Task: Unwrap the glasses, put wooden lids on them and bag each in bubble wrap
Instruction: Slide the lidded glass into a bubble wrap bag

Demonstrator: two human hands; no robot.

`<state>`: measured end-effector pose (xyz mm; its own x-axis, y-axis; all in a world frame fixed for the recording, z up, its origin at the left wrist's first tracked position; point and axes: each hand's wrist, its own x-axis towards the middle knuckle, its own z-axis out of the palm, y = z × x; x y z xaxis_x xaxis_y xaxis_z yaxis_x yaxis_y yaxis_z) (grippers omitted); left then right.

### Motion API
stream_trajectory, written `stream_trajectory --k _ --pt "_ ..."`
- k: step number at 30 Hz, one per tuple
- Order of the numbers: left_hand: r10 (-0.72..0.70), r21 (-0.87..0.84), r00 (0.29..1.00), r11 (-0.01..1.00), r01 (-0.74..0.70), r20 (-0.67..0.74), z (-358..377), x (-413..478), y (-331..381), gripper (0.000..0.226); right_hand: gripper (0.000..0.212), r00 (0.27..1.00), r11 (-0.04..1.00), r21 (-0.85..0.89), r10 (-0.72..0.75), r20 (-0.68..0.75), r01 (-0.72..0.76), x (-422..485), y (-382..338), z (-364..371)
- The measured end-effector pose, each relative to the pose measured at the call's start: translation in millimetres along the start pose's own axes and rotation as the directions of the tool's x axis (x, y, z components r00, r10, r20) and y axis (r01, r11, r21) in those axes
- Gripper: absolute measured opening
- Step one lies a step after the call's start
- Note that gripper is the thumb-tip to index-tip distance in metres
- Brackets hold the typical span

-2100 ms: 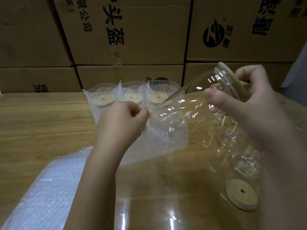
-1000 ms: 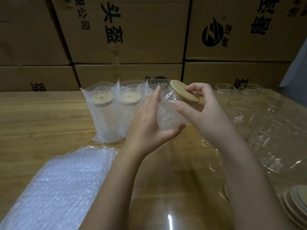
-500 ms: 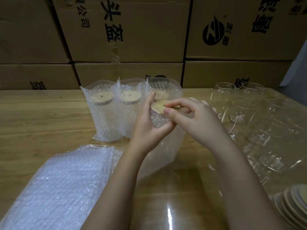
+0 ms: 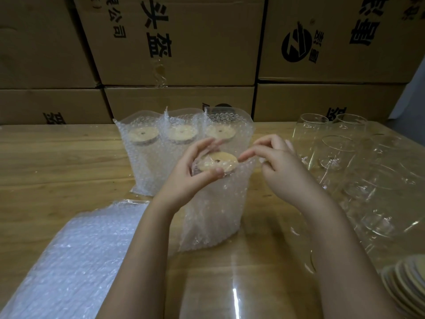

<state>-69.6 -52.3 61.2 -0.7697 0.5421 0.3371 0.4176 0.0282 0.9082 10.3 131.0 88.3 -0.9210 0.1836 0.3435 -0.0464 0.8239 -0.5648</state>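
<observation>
A glass with a round wooden lid (image 4: 218,163) stands upright inside a bubble wrap bag (image 4: 213,212) at the table's middle. My left hand (image 4: 195,171) grips the bag's left edge and the glass top, thumb under the lid's near rim. My right hand (image 4: 276,164) pinches the bag's right upper edge beside the lid. Behind stand three bagged, lidded glasses (image 4: 181,139) in a row. Several bare glasses (image 4: 340,153) stand and lie to the right.
A stack of flat bubble wrap bags (image 4: 76,256) lies at the near left. Wooden lids (image 4: 407,282) are piled at the bottom right corner. Clear plastic film (image 4: 230,284) covers the near table. Stacked cardboard boxes (image 4: 174,40) wall off the back.
The lidded glass has gone down into the bubble wrap bag and now stands on the table. My right hand has let go of the lid and moved to the bag's right edge.
</observation>
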Motion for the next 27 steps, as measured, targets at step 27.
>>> stream_trajectory --k 27 --pt "-0.135 0.695 0.975 0.718 -0.028 0.178 -32 -25 71 0.036 0.012 0.998 0.97 0.235 -0.068 0.004 0.065 -2 9 -9"
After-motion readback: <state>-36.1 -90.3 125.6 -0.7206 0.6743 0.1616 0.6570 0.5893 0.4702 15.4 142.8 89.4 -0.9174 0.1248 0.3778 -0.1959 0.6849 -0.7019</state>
